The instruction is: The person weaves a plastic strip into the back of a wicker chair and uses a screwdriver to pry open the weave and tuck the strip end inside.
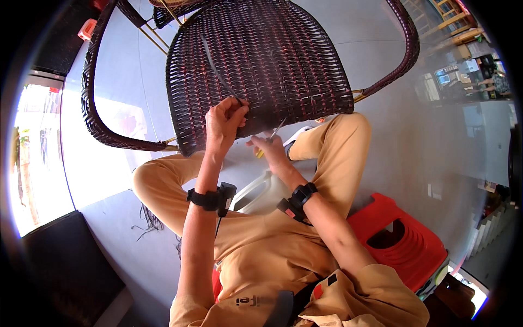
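A dark brown woven wicker chair [267, 60] stands in front of me, its seat edge close to my knees. My left hand [223, 122] is at the near edge of the seat, thumb and fingers pinching the end of a long dark flat weaving strip [213, 66]. The strip curves away over the weave toward the far side. Just right of it and lower, my right hand [274, 151] grips a slim metal-tipped tool [278, 127] with a yellow handle. Its tip points up at the seat's edge; its exact kind is unclear.
Between my legs sits a whitish plastic jug [261, 193] with a handle. A red plastic stool [400, 240] is at my right side. The chair's curved armrests [89, 87] reach out on both sides. Loose dark strands [148, 220] lie on the floor by my left knee.
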